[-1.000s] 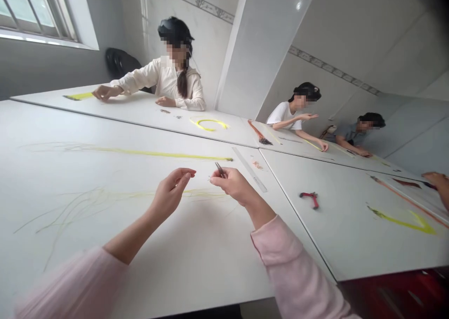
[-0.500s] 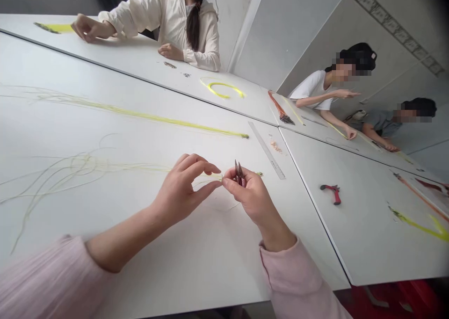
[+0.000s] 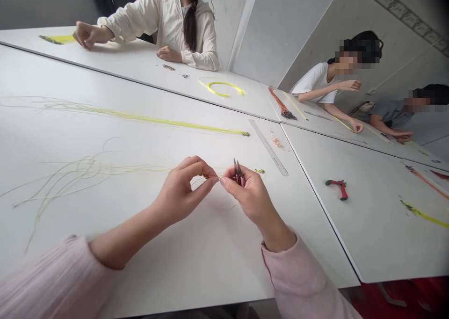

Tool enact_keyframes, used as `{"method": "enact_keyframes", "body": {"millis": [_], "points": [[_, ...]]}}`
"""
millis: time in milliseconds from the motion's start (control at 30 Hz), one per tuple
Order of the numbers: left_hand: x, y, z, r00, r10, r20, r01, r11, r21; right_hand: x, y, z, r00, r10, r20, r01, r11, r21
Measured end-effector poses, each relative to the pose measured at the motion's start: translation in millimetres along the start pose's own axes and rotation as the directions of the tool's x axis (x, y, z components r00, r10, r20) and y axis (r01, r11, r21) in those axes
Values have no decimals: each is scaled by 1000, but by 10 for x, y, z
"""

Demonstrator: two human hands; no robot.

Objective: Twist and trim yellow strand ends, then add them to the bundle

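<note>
My left hand (image 3: 182, 189) pinches a fine pale yellow fibre strand (image 3: 206, 178) between thumb and fingertips. That strand runs across to my right hand (image 3: 247, 192), which grips small dark metal tweezers (image 3: 238, 172) pointing upward. Just beyond the tweezers lies a small yellow-green fibre tuft (image 3: 259, 171). Loose pale fibres (image 3: 70, 178) spread over the white table (image 3: 196, 258) to the left of my hands, and a long yellow fibre bundle (image 3: 140, 118) stretches across it farther ahead. Pink sleeves cover both my forearms.
A clear plastic ruler (image 3: 268, 153) lies ahead to the right, and red-handled pliers (image 3: 338, 189) sit on the adjoining table. Three seated co-workers (image 3: 182, 24) work at the far tables among yellow and orange fibre bundles (image 3: 282, 104). A table corner (image 3: 361, 281) lies at lower right.
My hands have moved closer together and now meet around the strand. The tweezers stand more upright in my right hand. The view has tilted and shifted, and the co-workers' arms have moved slightly.
</note>
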State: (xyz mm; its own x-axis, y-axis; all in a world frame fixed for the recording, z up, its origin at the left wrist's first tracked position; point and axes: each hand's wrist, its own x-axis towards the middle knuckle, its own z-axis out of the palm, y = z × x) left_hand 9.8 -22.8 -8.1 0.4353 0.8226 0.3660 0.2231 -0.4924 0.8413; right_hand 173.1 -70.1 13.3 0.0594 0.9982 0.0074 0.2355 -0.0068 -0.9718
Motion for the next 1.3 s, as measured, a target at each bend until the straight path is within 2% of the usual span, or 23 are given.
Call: {"method": "enact_keyframes", "body": {"millis": [67, 167, 200, 267, 433, 533, 667, 800, 1100, 1300], "points": [[15, 12, -18, 985, -163, 51, 168, 979, -118, 4, 11, -6, 998, -15, -68, 16, 1000, 13], [27, 10, -36, 914, -379, 147, 406, 865, -295, 20, 33, -19, 997, 25, -76, -20, 998, 61], [26, 7, -37, 893, -415, 177, 451, 823, -345, 27, 40, -19, 998, 47, -47, -43, 996, 84], [18, 3, -29, 878, -428, 216, 479, 769, -423, 38, 54, -10, 994, 100, 38, -104, 984, 148], [-7, 23, -10, 883, -372, 287, 468, 747, -472, 52, 83, 23, 958, 213, 191, -270, 894, 359], [-16, 33, -11, 901, -365, 236, 431, 818, -381, 54, 89, 24, 949, 245, 200, -309, 850, 427], [-30, 40, -4, 954, -285, 92, 298, 936, -187, 59, 85, 25, 945, 258, 200, -322, 841, 434], [-36, 48, 5, 976, -219, 2, 218, 968, -124, 70, 88, 40, 948, 251, 198, -312, 856, 411], [-6, 67, -7, 973, -217, 80, 224, 970, -97, 71, 110, 43, 949, 223, 221, -301, 846, 440], [-13, 52, 0, 988, -153, 24, 154, 987, -42, 71, 113, 89, 943, 247, 222, -323, 841, 434]]}}
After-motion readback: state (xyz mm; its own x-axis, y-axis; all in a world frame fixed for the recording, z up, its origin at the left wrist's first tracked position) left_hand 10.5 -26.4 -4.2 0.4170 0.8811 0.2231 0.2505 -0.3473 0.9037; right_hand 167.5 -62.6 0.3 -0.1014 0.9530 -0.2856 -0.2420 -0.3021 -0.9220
